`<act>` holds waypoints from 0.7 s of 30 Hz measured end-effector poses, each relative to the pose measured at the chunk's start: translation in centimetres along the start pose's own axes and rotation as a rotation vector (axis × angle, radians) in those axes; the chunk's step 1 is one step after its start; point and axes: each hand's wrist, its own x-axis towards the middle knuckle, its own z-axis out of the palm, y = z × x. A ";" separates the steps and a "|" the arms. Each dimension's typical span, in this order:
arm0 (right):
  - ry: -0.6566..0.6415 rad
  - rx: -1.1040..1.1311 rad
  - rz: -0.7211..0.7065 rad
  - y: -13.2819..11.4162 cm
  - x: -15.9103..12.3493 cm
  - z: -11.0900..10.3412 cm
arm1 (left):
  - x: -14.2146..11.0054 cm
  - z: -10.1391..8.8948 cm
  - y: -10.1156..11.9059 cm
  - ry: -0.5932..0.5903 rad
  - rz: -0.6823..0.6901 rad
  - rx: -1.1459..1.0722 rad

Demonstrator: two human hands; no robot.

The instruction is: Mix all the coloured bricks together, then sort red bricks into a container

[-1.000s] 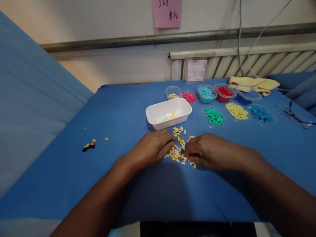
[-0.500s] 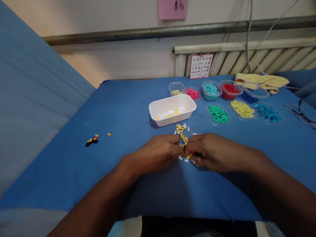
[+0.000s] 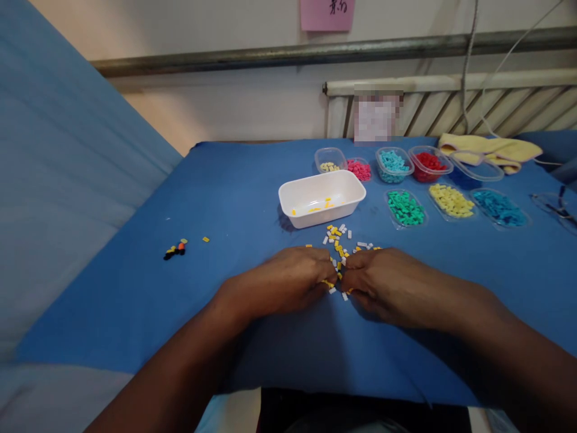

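Note:
Small yellow and white building bricks (image 3: 339, 248) lie loose in a pile on the blue cloth. My left hand (image 3: 297, 273) rests at the pile's left side, fingers curled and closed, with yellow bricks (image 3: 328, 283) at the fingertips. Opposite it, my right hand (image 3: 376, 279) is also closed, its fingertips among bricks on the right side. A narrow gap separates the two hands. Whatever each hand pinches is hidden by the fingers. Just beyond the pile stands a white tray (image 3: 288, 218) with a few yellow bricks inside.
Clear tubs of green bricks (image 3: 406, 207), pale yellow bricks (image 3: 451, 200), blue bricks (image 3: 500, 207) and red bricks (image 3: 428, 165) stand back right. Glasses (image 3: 559, 210) lie at the far right, below a yellow cloth (image 3: 491, 150). A small black-and-orange brick cluster (image 3: 175, 249) lies left.
My hands have drawn slightly apart, and bricks show in the gap between their fingertips. The whole view has shifted a little, so the table's things appear further right.

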 end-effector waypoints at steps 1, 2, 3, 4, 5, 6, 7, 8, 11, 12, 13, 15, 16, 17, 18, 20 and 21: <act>0.000 0.000 -0.003 0.0 0.0 0.0 | 0.0 0.0 0.0 -0.026 -0.004 -0.013; 0.003 0.008 -0.008 0.0 0.0 -0.1 | -0.1 0.0 0.0 -0.044 -0.014 -0.025; 0.006 0.023 -0.011 0.0 0.0 -0.1 | -0.1 0.0 -0.1 -0.053 -0.028 -0.035; 0.012 0.041 -0.012 0.1 -0.1 -0.2 | -0.2 0.0 -0.2 -0.050 -0.043 -0.042; 0.017 0.064 -0.013 0.3 -0.2 -0.2 | -0.2 0.1 -0.3 -0.040 -0.052 -0.049; 0.021 0.091 -0.016 0.5 -0.2 -0.3 | -0.2 0.1 -0.5 -0.026 -0.059 -0.058; 0.030 0.123 -0.021 0.8 -0.3 -0.4 | -0.2 0.1 -0.6 -0.010 -0.065 -0.071; 0.051 0.158 -0.029 1.1 -0.4 -0.5 | -0.1 0.2 -0.7 0.009 -0.071 -0.089; 0.193 0.241 -0.039 2.2 -0.6 -0.7 | 0.2 0.1 -0.8 0.111 -0.093 -0.148; 0.262 0.253 -0.027 2.4 -0.6 -0.8 | 0.3 0.1 -0.7 0.164 -0.096 -0.157; 0.333 0.262 -0.008 2.7 -0.6 -0.9 | 0.4 0.0 -0.5 0.240 -0.092 -0.155; 0.466 0.285 0.031 3.0 -0.6 -1.1 | 0.5 -0.2 -0.2 0.452 -0.073 -0.113; 0.526 0.305 0.050 3.1 -0.5 -1.1 | 0.5 -0.3 -0.2 0.582 -0.070 -0.072; 0.580 0.327 0.064 3.1 -0.5 -1.2 | 0.5 -0.5 -0.3 0.717 -0.076 -0.018; 0.628 0.349 0.080 3.2 -0.4 -1.2 | 0.5 -0.6 -0.6 0.839 -0.094 0.049; 0.717 0.381 0.117 3.4 -0.3 -1.0 | 0.5 -0.8 -1.6 0.997 -0.158 0.195; 0.756 0.390 0.134 3.4 -0.3 -0.8 | 0.6 -0.9 -2.3 1.026 -0.195 0.263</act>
